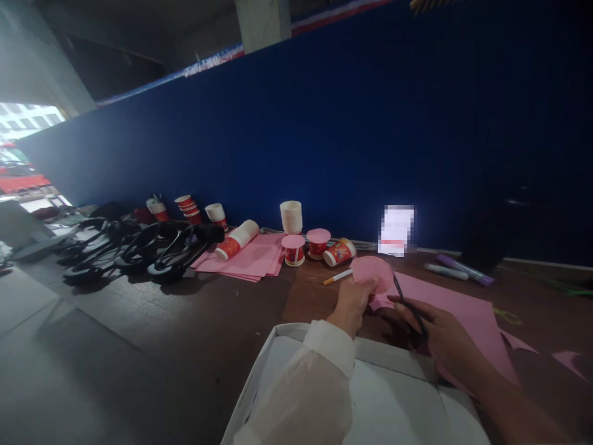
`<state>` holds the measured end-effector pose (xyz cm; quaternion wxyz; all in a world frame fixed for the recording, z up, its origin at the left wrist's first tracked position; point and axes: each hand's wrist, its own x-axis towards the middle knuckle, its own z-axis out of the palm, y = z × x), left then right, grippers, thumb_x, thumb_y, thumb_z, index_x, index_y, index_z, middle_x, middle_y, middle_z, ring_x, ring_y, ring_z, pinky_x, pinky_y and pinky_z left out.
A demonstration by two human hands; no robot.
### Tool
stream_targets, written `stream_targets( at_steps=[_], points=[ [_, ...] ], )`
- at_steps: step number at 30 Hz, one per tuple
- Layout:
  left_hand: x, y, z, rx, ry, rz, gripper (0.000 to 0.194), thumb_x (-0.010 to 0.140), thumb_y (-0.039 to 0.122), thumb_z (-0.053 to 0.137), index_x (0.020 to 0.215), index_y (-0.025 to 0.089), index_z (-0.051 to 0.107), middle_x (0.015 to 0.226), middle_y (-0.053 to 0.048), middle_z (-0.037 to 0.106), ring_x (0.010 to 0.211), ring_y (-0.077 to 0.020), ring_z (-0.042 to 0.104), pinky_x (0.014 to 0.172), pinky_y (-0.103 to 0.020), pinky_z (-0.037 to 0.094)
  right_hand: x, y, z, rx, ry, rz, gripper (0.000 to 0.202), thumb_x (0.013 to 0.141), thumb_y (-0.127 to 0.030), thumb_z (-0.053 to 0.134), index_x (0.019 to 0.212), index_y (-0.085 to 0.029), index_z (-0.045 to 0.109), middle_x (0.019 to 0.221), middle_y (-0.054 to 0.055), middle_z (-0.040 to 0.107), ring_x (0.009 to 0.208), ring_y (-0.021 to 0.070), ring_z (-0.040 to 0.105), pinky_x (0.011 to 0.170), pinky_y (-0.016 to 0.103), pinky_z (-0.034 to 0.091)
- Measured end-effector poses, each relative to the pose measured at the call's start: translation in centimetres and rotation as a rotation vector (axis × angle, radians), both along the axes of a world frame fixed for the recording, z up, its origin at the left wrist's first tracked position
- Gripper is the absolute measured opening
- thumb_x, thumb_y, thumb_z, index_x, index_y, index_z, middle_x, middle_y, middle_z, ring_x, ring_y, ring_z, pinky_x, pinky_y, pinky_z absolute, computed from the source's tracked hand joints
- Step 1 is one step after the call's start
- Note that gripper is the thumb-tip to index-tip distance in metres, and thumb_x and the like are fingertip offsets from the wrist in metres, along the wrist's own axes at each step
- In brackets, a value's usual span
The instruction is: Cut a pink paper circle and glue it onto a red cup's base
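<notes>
My left hand pinches a pink paper disc, thumb on its face. In my right hand is a pair of dark scissors, its blades at the disc's right edge. Below them lies a pink paper sheet. A cutter knife or marker with an orange end rests left of the disc. Behind it a red paper cup lies on its side. Two upright red cups bear pink paper discs on top.
Pink sheets lie under a toppled stack of cups. Several black headsets stand at left. An open white box is under my forearms. A blue partition backs the table; markers lie at right.
</notes>
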<state>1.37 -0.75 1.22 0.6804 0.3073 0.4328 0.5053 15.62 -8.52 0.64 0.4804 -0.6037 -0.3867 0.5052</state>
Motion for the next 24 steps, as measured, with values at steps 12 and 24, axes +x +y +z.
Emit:
stream_targets(
  at_steps=[12,24],
  points=[
    [0.0,-0.1,0.2,0.008,0.028,-0.009,0.031,0.06,0.034,0.087,0.073,0.015,0.066,0.057,0.003,0.052,0.054,-0.0103,0.046,0.052,-0.024,0.039,-0.2,-0.2,0.9,0.008,0.001,-0.005,0.063,0.068,-0.054,0.087,0.118,-0.017,0.078,0.088,0.01,0.08,0.068,0.0216,0.069,0.052,0.029,0.053],
    [-0.1,-0.1,0.1,-0.006,0.019,-0.004,0.033,0.06,0.035,0.088,0.076,0.015,0.067,0.058,0.002,0.052,0.055,-0.0109,0.047,0.052,-0.024,0.041,-0.8,-0.6,2.5,-0.03,-0.005,-0.025,0.048,0.068,-0.05,0.085,0.106,-0.021,0.082,0.089,0.009,0.08,0.072,0.025,0.072,0.058,0.033,0.058]
  ],
)
